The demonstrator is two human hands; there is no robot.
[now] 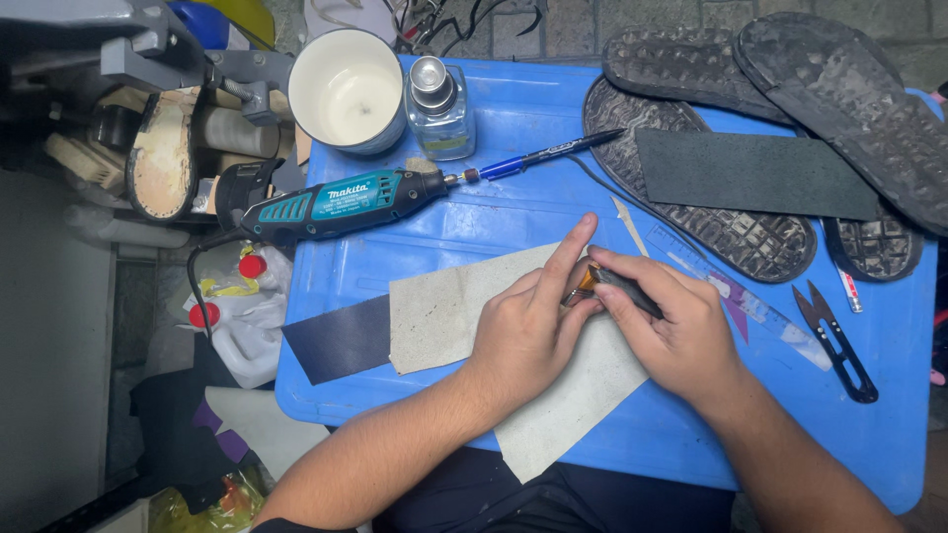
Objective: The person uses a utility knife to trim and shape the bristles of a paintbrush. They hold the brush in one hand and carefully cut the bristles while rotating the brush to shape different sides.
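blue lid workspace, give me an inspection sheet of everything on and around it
surface: blue plastic lid used as a worktop.
job's things: beige sheet under both hands; small dark tool with a brown tip.
clutter: rotary tool, pen, white cup, glass bottle, shoe soles, grey strip, ruler, thread snips, dark strip.
hands: left hand presses the sheet; right hand grips the tool.
cables: black cord from the rotary tool.
surroundings: white jug with red caps, shoe stand.

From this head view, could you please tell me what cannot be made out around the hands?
- Tool tip: the dark-handled tool in the right hand ends behind the left hand.
- Beige sheet: its middle lies under both hands.
- Black snips: blade edges too small.
- Shoe soles: cut off by the top edge.
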